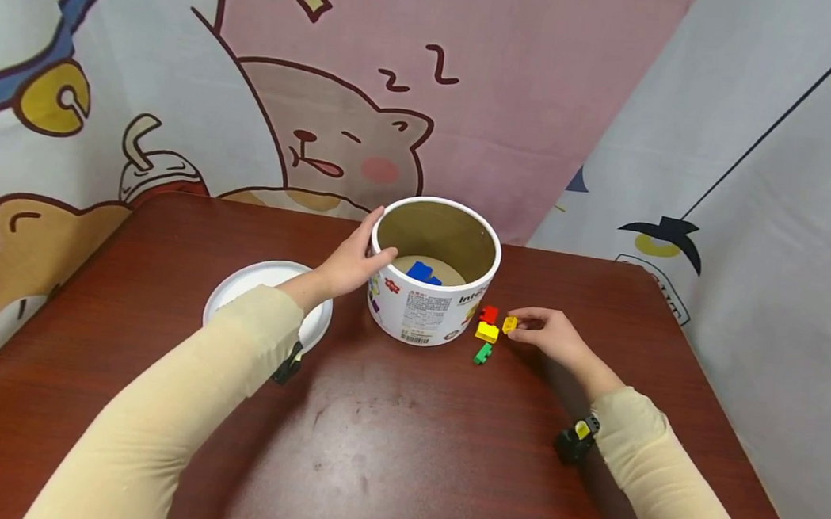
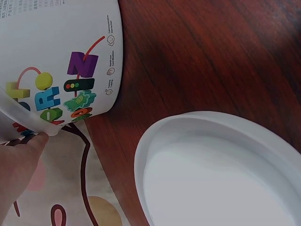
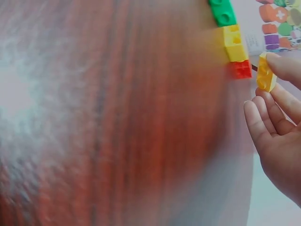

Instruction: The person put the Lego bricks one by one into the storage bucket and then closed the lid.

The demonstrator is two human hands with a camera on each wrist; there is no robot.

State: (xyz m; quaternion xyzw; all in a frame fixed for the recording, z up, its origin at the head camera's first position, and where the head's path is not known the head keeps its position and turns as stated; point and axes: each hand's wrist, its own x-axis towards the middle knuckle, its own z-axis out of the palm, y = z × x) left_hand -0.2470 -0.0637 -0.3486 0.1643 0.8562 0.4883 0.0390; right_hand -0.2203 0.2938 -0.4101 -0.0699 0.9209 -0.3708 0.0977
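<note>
My left hand (image 1: 349,265) grips the rim of a round white printed bucket (image 1: 426,312) at its left side, the thumb lying over the rim. Blue building blocks (image 1: 422,273) lie on the bucket's floor. To the right of the bucket, my right hand (image 1: 552,337) pinches a yellow building block (image 3: 266,75) between thumb and fingertips. Close beside it are a red block (image 1: 489,315), another yellow block (image 1: 486,332) and a green block (image 1: 483,353). In the right wrist view these three form a line past the pinched block.
A white round lid (image 1: 243,281) lies on the brown table (image 1: 390,433) left of the bucket, partly hidden by my left forearm. Behind the table hangs a curtain (image 1: 541,77) with cartoon animals.
</note>
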